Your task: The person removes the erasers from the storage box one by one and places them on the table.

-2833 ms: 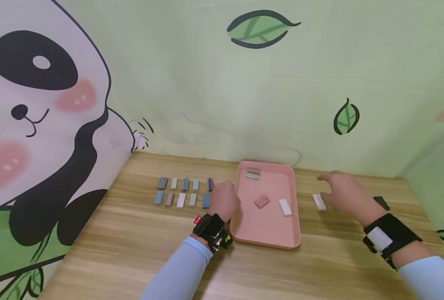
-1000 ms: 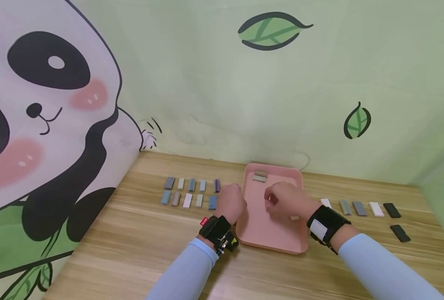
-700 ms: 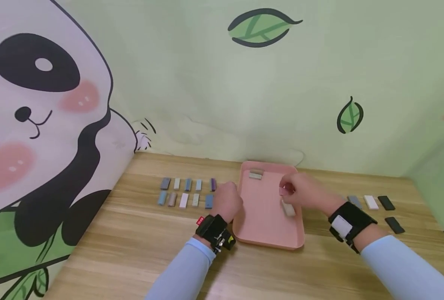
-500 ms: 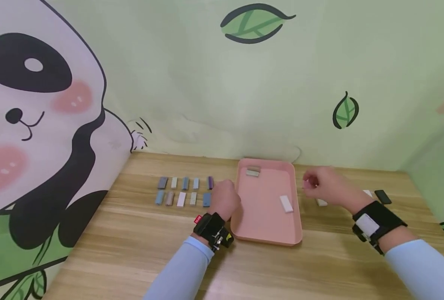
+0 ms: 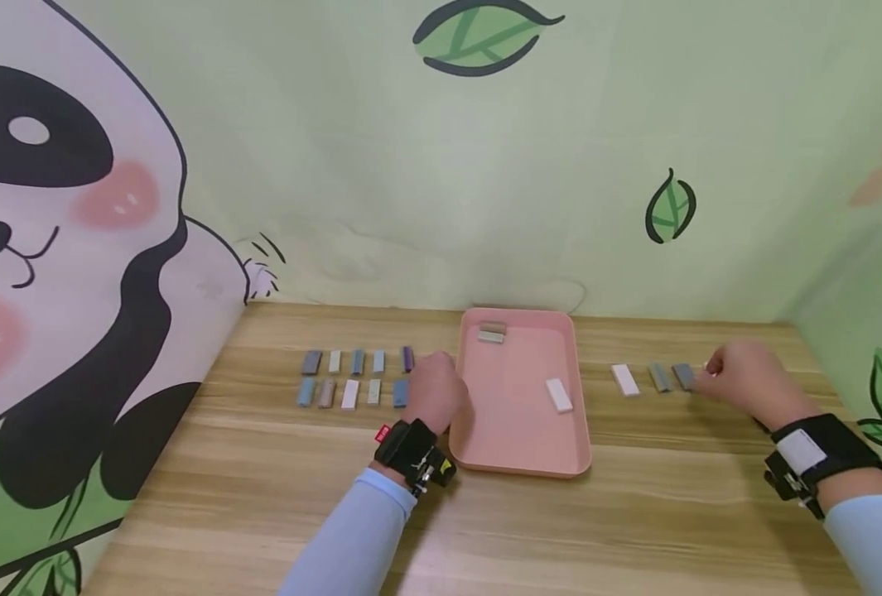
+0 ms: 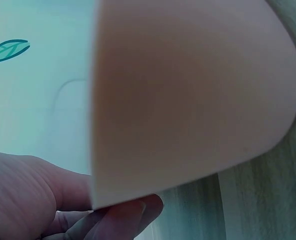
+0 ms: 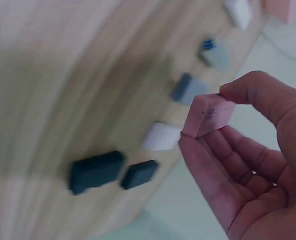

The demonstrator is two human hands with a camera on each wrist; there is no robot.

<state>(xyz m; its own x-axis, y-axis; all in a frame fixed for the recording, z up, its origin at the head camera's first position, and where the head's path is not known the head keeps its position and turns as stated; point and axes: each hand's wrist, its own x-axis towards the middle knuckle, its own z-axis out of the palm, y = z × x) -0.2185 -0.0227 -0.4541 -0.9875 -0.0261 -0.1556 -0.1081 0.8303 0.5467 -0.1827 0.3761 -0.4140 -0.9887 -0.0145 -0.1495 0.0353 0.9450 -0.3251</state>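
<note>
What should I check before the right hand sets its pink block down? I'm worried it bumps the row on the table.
1. Pink block pinched in right hand: ok.
2. Row blocks apart: white block, grey block: ok.
3. Free spot by the black blocks: cannot tell.
4. Left hand holding pink tray at its edge: ok.
5. Tray contents lie clear of the right hand: ok.
</note>
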